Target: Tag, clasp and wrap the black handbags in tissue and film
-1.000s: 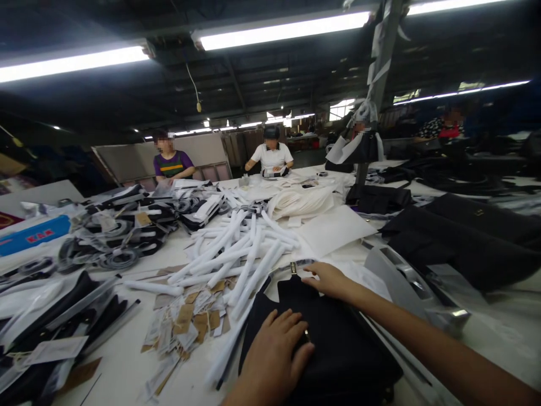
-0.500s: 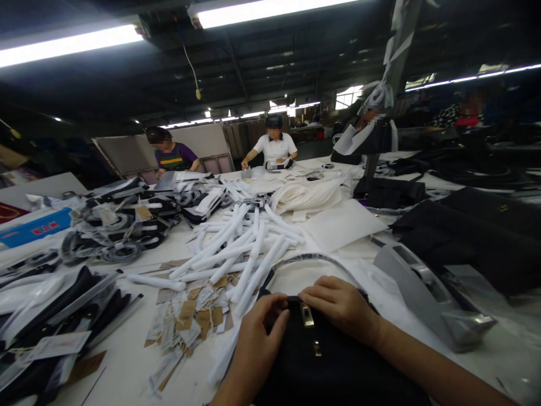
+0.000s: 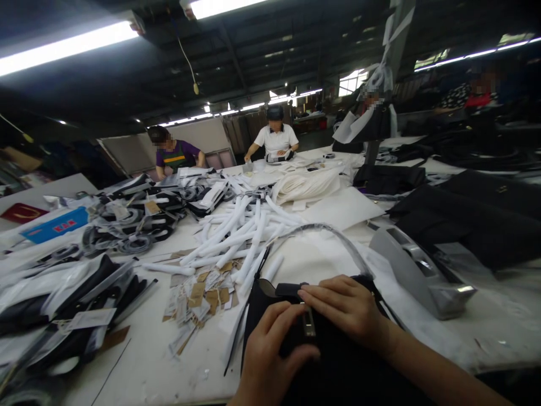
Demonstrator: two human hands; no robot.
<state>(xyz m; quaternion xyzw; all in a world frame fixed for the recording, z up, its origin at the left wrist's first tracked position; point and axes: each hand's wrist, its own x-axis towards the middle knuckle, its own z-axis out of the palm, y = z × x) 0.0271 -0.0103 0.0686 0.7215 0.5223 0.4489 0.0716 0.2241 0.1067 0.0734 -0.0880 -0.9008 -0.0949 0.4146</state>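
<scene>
- Left hand (image 3: 273, 347): I see it on the front of the black bag (image 3: 359, 372), fingers bent at the metal clasp (image 3: 309, 324), thumb standing apart from them.
- Right hand (image 3: 346, 307): laid over the bag's top edge, fingers side by side, tips just beside the clasp. Its thumb is hidden; I cannot tell whether it grips.
- Bag: directly under both hands, its handle (image 3: 353, 251) arching up beyond them.
- Left of the left hand, I log a heap of paper tags (image 3: 207, 296) on the white table (image 3: 160, 366); white tubes (image 3: 228, 237) lie beyond these.
- Right of the right hand, well apart: a grey angular object (image 3: 406, 262), with black pieces (image 3: 465, 220) beyond it.
</scene>
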